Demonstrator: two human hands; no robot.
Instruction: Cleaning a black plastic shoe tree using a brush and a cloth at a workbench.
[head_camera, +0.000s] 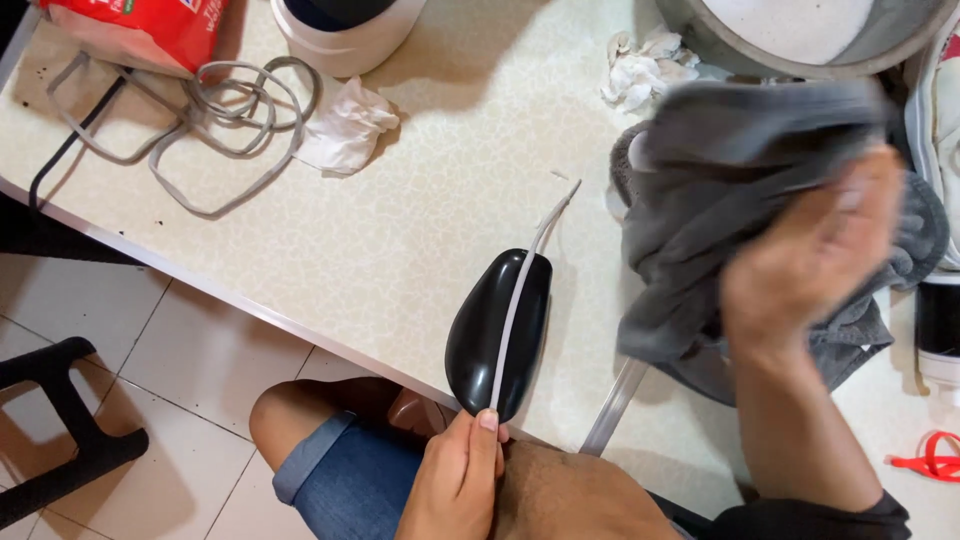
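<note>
A glossy black oval object (497, 335) lies on the cream patterned table (400, 240), near its front edge. A thin white tube (522, 290) runs lengthwise over it and sticks out past its far end. My left hand (455, 480) grips the object's near end, thumb pressed on the end of the tube. My right hand (815, 255) is blurred and clutches a grey cloth (720, 190) that bunches above the table to the right of the black object.
A looped grey cable (215, 110), a red bag (140, 30), a white round appliance (345, 30) and crumpled tissues (345, 130) lie at the back left. A metal basin (800, 40) stands back right. A red ribbon (925, 460) lies right. A black stool (60, 420) stands on the tiled floor.
</note>
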